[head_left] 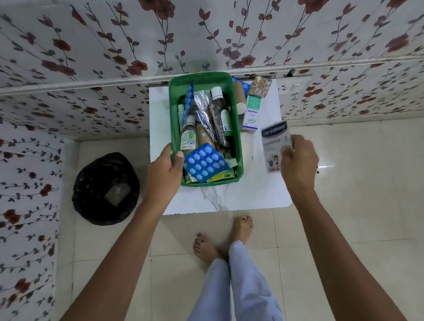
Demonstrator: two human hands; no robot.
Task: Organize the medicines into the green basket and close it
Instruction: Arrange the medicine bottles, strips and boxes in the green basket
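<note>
The green basket point(240, 147) stands on a small white marble-top table point(251, 194), filled with bottles, foil strips and a blue blister pack point(204, 163). My left hand point(165, 169) grips the basket's near left rim. My right hand point(298, 160) holds a grey and white plaster box point(273, 144) above the table's right edge. Beside the basket on the right stand a white and green Optibex box point(252, 113), a brown cardboard roll point(240, 95) and a tan pill strip point(259, 86).
A black bin with a bag liner point(106, 188) sits on the tiled floor left of the table. Floral-papered walls close in behind and at the left. My bare feet point(224, 237) stand just in front of the table.
</note>
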